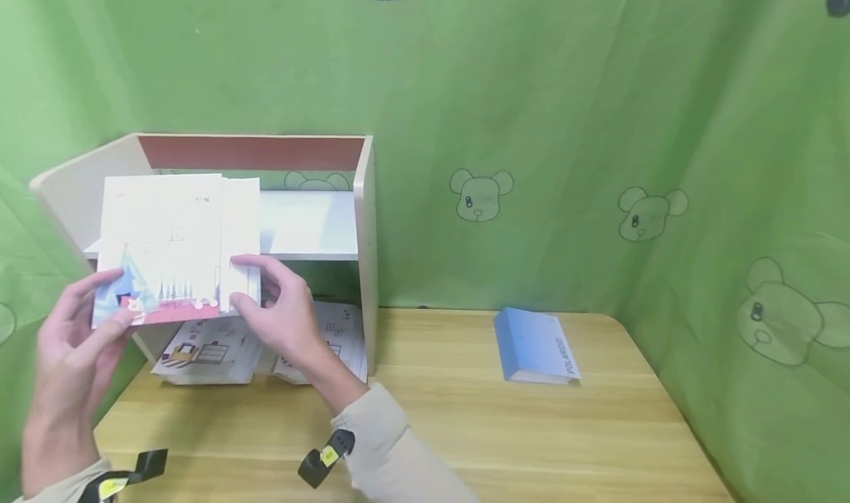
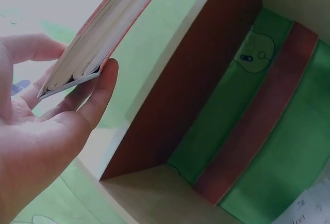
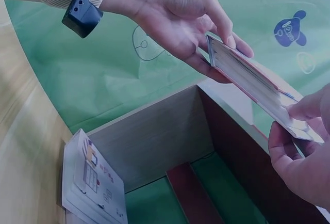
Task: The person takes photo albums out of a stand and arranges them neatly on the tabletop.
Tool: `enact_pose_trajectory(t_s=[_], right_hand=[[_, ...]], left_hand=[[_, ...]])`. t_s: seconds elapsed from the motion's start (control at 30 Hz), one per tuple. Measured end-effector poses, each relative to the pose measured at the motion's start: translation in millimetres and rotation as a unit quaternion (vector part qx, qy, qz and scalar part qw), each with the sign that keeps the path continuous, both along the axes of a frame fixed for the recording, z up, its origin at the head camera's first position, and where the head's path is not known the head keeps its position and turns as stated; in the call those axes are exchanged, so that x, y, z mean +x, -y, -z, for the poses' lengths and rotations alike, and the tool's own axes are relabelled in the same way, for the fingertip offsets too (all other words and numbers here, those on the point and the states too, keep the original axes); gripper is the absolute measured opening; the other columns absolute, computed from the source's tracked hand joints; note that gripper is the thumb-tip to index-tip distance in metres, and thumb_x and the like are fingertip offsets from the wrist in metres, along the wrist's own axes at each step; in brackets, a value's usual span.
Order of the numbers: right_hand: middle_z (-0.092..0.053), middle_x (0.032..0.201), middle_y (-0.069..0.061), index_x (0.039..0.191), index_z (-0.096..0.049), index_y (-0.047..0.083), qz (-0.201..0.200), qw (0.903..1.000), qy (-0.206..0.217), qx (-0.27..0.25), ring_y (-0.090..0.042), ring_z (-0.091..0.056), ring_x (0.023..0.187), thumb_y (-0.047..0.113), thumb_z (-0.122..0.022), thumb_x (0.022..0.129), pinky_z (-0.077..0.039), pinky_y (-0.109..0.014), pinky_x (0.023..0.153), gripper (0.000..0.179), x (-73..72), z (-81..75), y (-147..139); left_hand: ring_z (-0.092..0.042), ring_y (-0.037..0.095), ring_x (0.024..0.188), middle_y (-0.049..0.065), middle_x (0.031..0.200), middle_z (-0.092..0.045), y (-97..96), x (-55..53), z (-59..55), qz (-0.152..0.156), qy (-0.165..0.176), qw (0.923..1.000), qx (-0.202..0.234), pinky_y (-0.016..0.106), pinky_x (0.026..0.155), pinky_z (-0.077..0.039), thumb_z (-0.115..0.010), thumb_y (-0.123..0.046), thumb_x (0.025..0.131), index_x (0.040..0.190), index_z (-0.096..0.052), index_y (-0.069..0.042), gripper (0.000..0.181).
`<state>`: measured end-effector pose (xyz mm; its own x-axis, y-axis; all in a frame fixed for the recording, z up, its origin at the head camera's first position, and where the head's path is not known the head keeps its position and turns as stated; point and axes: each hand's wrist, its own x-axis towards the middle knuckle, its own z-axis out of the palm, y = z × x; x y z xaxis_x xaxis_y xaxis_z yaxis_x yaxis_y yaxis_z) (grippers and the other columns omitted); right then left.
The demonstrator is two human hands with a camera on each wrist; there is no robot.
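A thin white book [image 1: 162, 245], its front printed with a blue tent and a pink ground, is held up by both hands before the bookcase. At its lower left corner the left hand [image 1: 73, 355] grips it, thumb in front. The right hand [image 1: 285, 307] pinches its right side, where a narrower white strip shows; whether this is a flap or a second book I cannot tell. Page edges of the book [image 2: 103, 33] appear between reddish covers in the left wrist view. In the right wrist view, the right hand [image 3: 304, 141] is cut off by the frame.
The small bookcase [image 1: 367, 267] has a white shelf [image 1: 308, 223]. Under it, two white books [image 1: 212, 352] with printed covers lean in the lower compartment. Farther right on the wooden table [image 1: 438, 429] lies a blue POLAROID box or book [image 1: 538, 347]. Green curtain [image 1: 551, 105] surrounds the table.
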<state>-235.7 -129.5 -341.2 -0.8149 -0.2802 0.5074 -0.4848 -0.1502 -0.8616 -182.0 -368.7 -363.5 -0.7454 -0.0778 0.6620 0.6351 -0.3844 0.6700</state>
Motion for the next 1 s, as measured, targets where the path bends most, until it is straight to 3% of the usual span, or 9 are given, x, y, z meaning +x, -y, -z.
enact_pose_trajectory(t_s=[0.1,0.27,0.47,0.57,0.8,0.9,1.0], right_hand=[[-0.064,0.134,0.004,0.132,-0.066,0.016,-0.002,0.9998,-0.019,0.002,-0.002,-0.062,0.11,-0.003,-0.067,0.093,-0.056,-0.016,0.075,0.043,1.0,-1.8,-9.0],[-0.064,0.133,0.007,0.132,-0.066,0.016,-0.002,0.9996,-0.029,0.0,-0.002,-0.062,0.105,-0.005,-0.067,0.092,-0.052,-0.015,0.064,0.045,2.8,-3.9,-23.4],[-0.065,0.128,0.007,0.133,-0.065,0.015,-0.01,0.9993,-0.036,-0.005,-0.002,-0.061,0.099,-0.007,-0.066,0.092,-0.052,-0.015,0.062,0.046,5.4,-4.8,-33.4],[-0.064,0.129,0.007,0.133,-0.065,0.014,-0.013,0.9989,-0.045,-0.004,-0.004,-0.061,0.1,-0.007,-0.066,0.092,-0.05,-0.015,0.06,0.046,7.9,-3.9,-37.1],[-0.063,0.131,0.002,0.133,-0.064,0.011,-0.015,0.9983,-0.051,-0.021,-0.006,-0.062,0.105,-0.01,-0.065,0.092,-0.06,-0.022,0.078,0.046,13.6,-0.5,-46.3],[-0.065,0.126,-0.001,0.133,-0.064,0.01,-0.009,0.998,-0.059,-0.021,-0.007,-0.063,0.099,-0.011,-0.065,0.091,-0.06,-0.023,0.074,0.046,14.5,2.4,-53.6],[-0.066,0.125,-0.009,0.133,-0.064,0.007,-0.014,0.9973,-0.067,-0.026,-0.01,-0.063,0.1,-0.013,-0.064,0.09,-0.062,-0.028,0.079,0.047,15.6,4.3,-62.2]], left_hand=[[-0.053,0.03,0.129,0.026,0.154,-0.034,-7.5,0.8,-2.3,0.003,-0.012,0.9999,0.005,0.032,0.106,-0.047,-0.028,0.032,0.091,0.147,-0.031,0.018,0.058],[-0.058,0.029,0.12,0.028,0.148,-0.039,-21.9,-0.5,-7.0,-0.021,-0.014,0.9997,-0.002,0.031,0.101,-0.053,-0.03,0.034,0.088,0.145,-0.033,0.02,0.058],[-0.057,0.034,0.121,0.032,0.144,-0.042,-29.3,-1.6,-4.7,0.023,-0.048,0.9982,0.028,0.037,0.101,-0.053,-0.027,0.036,0.086,0.143,-0.031,0.022,0.059],[-0.058,0.035,0.12,0.032,0.143,-0.042,-32.3,-0.9,-2.1,0.029,-0.056,0.9973,0.038,0.038,0.099,-0.055,-0.026,0.037,0.085,0.143,-0.032,0.023,0.06],[-0.06,0.035,0.114,0.032,0.135,-0.049,-42.2,-0.2,-1.2,0.032,-0.076,0.9955,0.048,0.037,0.094,-0.059,-0.028,0.04,0.082,0.14,-0.033,0.025,0.06],[-0.06,0.033,0.112,0.031,0.132,-0.051,-49.3,0.6,-0.8,0.026,-0.076,0.9959,0.04,0.034,0.093,-0.059,-0.029,0.041,0.08,0.139,-0.034,0.026,0.061],[-0.06,0.032,0.111,0.03,0.132,-0.051,-56.5,1.3,-0.4,0.017,-0.075,0.9966,0.027,0.032,0.093,-0.059,-0.03,0.043,0.077,0.138,-0.035,0.026,0.063]])
